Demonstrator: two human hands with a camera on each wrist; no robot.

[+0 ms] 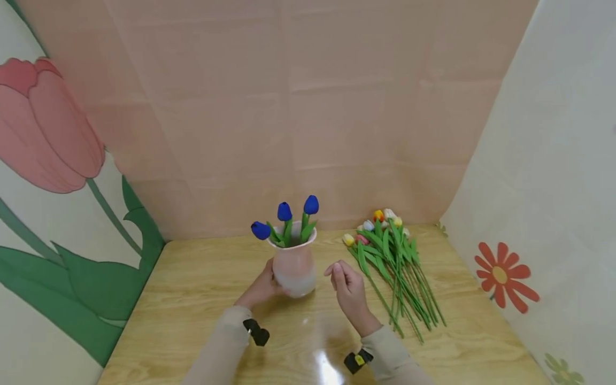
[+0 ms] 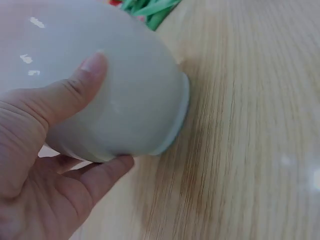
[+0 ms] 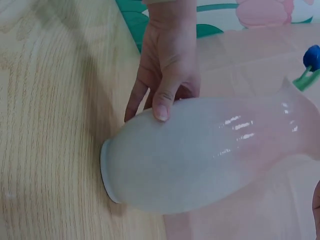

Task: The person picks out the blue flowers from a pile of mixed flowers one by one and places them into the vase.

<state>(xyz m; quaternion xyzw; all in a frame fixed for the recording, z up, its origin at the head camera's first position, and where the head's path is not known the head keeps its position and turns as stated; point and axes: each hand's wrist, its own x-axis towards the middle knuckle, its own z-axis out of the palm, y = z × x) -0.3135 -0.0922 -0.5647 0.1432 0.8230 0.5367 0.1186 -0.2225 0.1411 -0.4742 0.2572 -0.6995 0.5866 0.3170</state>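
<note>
A pink-to-white vase [image 1: 294,267] stands near the middle of the table, its flared mouth upward. Three blue tulips [image 1: 284,212] stick out of it, one leaning left over the rim. My left hand [image 1: 263,286] grips the vase low on its left side. The left wrist view has that thumb on the white lower body [image 2: 135,90] and the fingers round underneath its curve. To the right of the vase, apart from it, my right hand [image 1: 350,294] hangs loosely curled and holds nothing. In the right wrist view only a sliver of it shows at the right edge.
A pile of loose tulips [image 1: 392,262], with yellow, white, orange and pink heads and long green stems, lies on the wooden table [image 1: 192,299] to the right. A pinkish-brown backdrop [image 1: 298,117] rises behind the table, with flower-printed panels on both sides.
</note>
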